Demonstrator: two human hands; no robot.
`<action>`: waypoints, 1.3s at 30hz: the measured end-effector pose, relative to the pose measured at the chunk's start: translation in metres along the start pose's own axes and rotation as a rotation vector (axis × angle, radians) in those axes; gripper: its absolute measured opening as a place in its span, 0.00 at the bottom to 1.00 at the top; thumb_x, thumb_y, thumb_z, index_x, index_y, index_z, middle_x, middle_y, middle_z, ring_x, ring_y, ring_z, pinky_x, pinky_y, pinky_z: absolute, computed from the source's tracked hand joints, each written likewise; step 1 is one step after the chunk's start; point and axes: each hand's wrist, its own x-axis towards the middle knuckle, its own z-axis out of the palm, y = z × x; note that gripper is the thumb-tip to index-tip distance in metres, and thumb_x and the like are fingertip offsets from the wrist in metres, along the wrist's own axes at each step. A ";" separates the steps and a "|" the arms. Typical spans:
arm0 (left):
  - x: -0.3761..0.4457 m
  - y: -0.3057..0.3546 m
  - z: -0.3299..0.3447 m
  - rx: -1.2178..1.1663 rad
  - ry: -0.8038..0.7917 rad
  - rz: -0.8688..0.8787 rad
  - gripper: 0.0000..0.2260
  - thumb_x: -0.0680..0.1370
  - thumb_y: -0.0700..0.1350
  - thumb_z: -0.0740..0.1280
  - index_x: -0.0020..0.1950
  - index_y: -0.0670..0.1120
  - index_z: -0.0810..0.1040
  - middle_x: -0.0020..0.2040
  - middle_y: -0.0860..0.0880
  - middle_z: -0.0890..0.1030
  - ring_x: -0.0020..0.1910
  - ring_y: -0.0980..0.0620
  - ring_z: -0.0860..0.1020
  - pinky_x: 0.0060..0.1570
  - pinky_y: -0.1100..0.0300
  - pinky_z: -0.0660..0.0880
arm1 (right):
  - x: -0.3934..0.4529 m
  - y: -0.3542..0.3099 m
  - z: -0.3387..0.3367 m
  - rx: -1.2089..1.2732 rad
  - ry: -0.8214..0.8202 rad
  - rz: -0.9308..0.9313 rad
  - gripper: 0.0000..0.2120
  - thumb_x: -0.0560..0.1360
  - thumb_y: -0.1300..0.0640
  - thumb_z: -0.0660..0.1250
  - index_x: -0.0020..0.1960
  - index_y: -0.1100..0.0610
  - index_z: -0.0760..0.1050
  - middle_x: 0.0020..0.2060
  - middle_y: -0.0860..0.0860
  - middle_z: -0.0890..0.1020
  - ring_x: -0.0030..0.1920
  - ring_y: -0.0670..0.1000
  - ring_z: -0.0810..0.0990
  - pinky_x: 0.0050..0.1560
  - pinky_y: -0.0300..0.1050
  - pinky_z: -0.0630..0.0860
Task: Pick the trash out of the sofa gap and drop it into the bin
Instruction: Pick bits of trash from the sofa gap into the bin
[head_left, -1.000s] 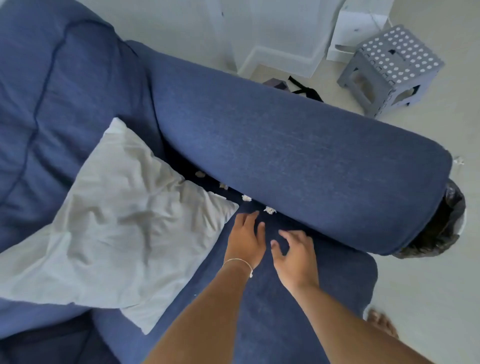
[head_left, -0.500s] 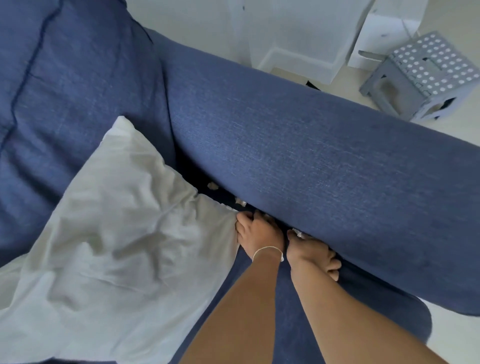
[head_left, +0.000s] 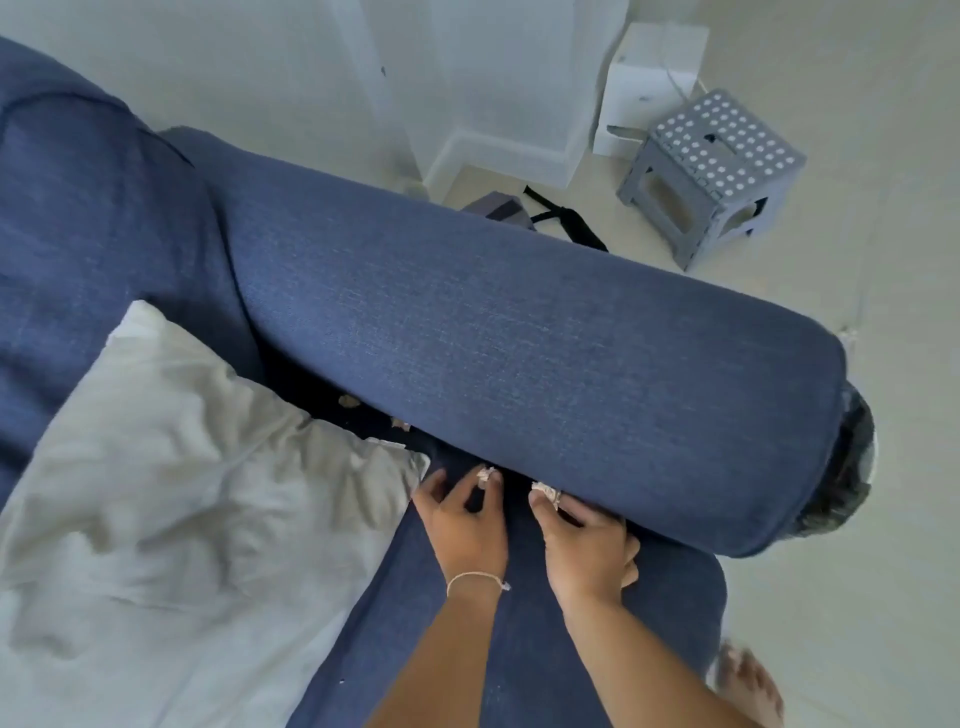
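Note:
My left hand (head_left: 462, 519) rests on the blue seat cushion and pinches a small crumpled white paper scrap (head_left: 485, 474) between its fingertips. My right hand (head_left: 582, 540) sits beside it, against the blue sofa armrest (head_left: 519, 374), and pinches a second crumpled scrap (head_left: 544, 489). Two more scraps (head_left: 400, 423) (head_left: 348, 401) lie further back in the dark gap between the seat and the armrest. The bin (head_left: 852, 467), lined with a dark bag, stands on the floor behind the armrest's front end, mostly hidden by it.
A white pillow (head_left: 182, 493) lies on the seat to the left of my hands. A grey dotted folding stool (head_left: 711, 171), a white box (head_left: 649, 88) and a black strap (head_left: 561, 218) are on the pale floor beyond the armrest. My bare foot (head_left: 748, 686) stands at the lower right.
Both hands have drawn back out of the gap towards me, each now with a paper scrap in its fingertips. The view has pulled back and the bin shows again.

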 end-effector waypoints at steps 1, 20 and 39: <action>-0.010 0.008 0.001 -0.042 0.012 -0.016 0.04 0.76 0.52 0.72 0.50 0.61 0.83 0.64 0.54 0.67 0.61 0.67 0.70 0.59 0.70 0.66 | -0.002 0.003 -0.013 -0.001 -0.003 -0.013 0.03 0.71 0.39 0.75 0.41 0.36 0.84 0.60 0.42 0.79 0.67 0.53 0.66 0.73 0.56 0.58; -0.164 0.243 0.173 0.124 -0.480 0.857 0.13 0.77 0.57 0.68 0.55 0.52 0.84 0.64 0.57 0.67 0.63 0.60 0.68 0.66 0.56 0.70 | 0.073 0.050 -0.278 -0.050 0.290 -0.146 0.10 0.70 0.40 0.76 0.46 0.44 0.83 0.55 0.46 0.81 0.66 0.54 0.70 0.66 0.55 0.61; -0.123 0.224 0.222 0.500 -0.286 0.978 0.11 0.78 0.59 0.64 0.51 0.56 0.83 0.59 0.56 0.75 0.49 0.61 0.67 0.57 0.54 0.74 | 0.178 0.019 -0.317 -0.203 0.269 -0.279 0.29 0.71 0.34 0.72 0.65 0.51 0.82 0.69 0.45 0.76 0.73 0.51 0.65 0.73 0.54 0.56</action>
